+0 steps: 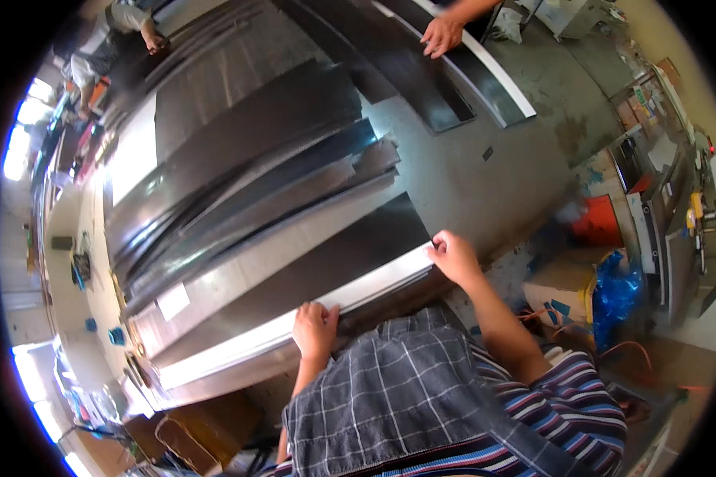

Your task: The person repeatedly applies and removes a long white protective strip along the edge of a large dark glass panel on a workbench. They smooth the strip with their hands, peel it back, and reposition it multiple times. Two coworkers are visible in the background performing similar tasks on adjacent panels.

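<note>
A long, bright white strip (239, 345) lies along the near edge of a dark flat panel (334, 262) on the table. My right hand (455, 257) is closed at the strip's right end, thumb and fingers pinching its corner. Farther left, my left hand (314, 329) has its fingers curled over the strip's near edge, so it also grips the strip. Both hands' undersides are hidden. Just beyond the panel is a pile of dark, glossy sheets (286, 179) with uneven ends.
Across the table, a co-worker's hand (443, 35) rests at another dark panel with a white edge (505, 83). A second person (115, 48) works at the far left. Right of the table stand a cardboard box (557, 286), blue plastic (617, 290) and a red container (599, 221).
</note>
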Motion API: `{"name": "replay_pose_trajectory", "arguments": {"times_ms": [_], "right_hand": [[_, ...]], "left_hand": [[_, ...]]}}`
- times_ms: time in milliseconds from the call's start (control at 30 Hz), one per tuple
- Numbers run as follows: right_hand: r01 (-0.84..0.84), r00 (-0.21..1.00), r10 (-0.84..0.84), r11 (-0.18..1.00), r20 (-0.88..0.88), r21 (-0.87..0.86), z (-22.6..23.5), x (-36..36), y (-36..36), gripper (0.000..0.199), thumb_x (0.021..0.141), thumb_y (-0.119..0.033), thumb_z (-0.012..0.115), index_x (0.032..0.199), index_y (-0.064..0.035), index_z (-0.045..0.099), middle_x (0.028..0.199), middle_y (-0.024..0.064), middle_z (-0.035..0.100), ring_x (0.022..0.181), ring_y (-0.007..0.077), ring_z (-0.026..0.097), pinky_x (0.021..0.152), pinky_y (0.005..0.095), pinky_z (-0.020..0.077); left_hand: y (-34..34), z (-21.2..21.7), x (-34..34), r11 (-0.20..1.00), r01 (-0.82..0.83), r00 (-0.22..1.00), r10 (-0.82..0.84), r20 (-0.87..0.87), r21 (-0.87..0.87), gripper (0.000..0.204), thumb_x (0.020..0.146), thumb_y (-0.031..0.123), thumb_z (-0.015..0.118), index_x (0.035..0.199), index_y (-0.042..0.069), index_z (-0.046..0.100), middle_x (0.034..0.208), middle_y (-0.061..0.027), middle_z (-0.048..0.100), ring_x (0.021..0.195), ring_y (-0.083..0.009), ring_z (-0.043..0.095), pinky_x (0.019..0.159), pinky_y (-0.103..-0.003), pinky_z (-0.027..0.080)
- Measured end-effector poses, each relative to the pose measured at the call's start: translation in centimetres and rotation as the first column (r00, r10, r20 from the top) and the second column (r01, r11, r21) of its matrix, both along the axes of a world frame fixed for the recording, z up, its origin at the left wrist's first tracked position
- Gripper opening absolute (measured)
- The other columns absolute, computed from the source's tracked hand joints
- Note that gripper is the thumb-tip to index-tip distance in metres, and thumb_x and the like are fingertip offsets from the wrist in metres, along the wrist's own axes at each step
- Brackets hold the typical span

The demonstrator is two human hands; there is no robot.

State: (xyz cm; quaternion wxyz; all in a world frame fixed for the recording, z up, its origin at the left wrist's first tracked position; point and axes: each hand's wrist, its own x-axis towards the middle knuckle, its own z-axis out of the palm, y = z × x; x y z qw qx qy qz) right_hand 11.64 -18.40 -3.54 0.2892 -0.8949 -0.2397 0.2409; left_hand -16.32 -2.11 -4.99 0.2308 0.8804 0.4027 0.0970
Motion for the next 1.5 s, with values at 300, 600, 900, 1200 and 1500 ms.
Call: {"name": "replay_pose_trajectory", "arguments": {"times_ms": [300, 600, 900, 1200, 1500], "right_hand": [[0.102, 0.843, 0.073, 0.951, -0.532, 0.291, 3.0, 1.1, -2.2, 0.014, 0.087, -0.014, 0.061, 0.084, -0.0006, 0.057, 0.070, 0.0014, 0.058, 0.059, 0.0079, 0.056, 0.051, 0.0237, 0.0426], [-0.172, 0.984, 0.166, 0.982, -0.068, -0.083, 1.4, -0.7, -1.3, 0.026, 0.077, -0.029, 0.068, 0.080, -0.0030, 0.066, 0.080, 0.0181, 0.066, 0.078, 0.0337, 0.065, 0.069, 0.0414, 0.0502], [-0.126, 0.932, 0.236, 0.923, -0.275, 0.365, 6.3, 4.2, 6.8, 0.034, 0.087, -0.030, 0.065, 0.067, -0.0040, 0.056, 0.055, 0.0030, 0.056, 0.050, 0.0100, 0.052, 0.048, 0.0276, 0.0406], [0.335, 0.653, 0.227, 0.769, -0.723, 0.544, 1.5, 14.9, 28.8, 0.028, 0.092, -0.032, 0.057, 0.104, -0.0069, 0.058, 0.100, 0.0078, 0.063, 0.094, 0.0189, 0.060, 0.082, 0.0349, 0.0500], [0.261, 0.782, 0.071, 0.865, -0.619, 0.429, -1.7, 20.2, 35.5, 0.026, 0.077, -0.028, 0.071, 0.094, -0.0094, 0.065, 0.070, -0.0021, 0.053, 0.061, 0.0106, 0.050, 0.051, 0.0248, 0.0382]], "left_hand": [[6.1, 1.3, -1.2, 0.968, -0.073, 0.997, 0.066, 0.037, 0.241, 0.066, 0.071, 0.023, 0.074, 0.130, 0.009, 0.048, 0.128, -0.0149, 0.051, 0.126, -0.0348, 0.041, 0.106, -0.050, 0.028], [5.8, -0.4, -5.2, 0.966, -0.095, 0.992, 0.112, -0.059, 0.239, 0.060, 0.077, 0.026, 0.069, 0.130, 0.009, 0.047, 0.135, -0.0153, 0.043, 0.131, -0.0353, 0.035, 0.109, -0.055, 0.022], [3.6, -0.5, -5.2, 0.977, -0.155, 0.987, 0.161, -0.031, 0.146, 0.061, 0.081, 0.023, 0.063, 0.136, 0.006, 0.042, 0.148, -0.0235, 0.027, 0.139, -0.0406, 0.022, 0.111, -0.055, 0.018], [4.4, -1.0, -4.3, 0.974, -0.188, 0.981, 0.181, 0.067, 0.123, 0.064, 0.079, 0.021, 0.066, 0.135, 0.005, 0.042, 0.149, -0.0245, 0.024, 0.139, -0.0425, 0.020, 0.110, -0.056, 0.016], [3.7, 1.9, -0.2, 0.956, -0.293, 0.940, 0.284, 0.187, 0.022, 0.058, 0.079, 0.018, 0.068, 0.130, 0.004, 0.045, 0.144, -0.0250, 0.032, 0.134, -0.0427, 0.029, 0.108, -0.054, 0.024]]}}
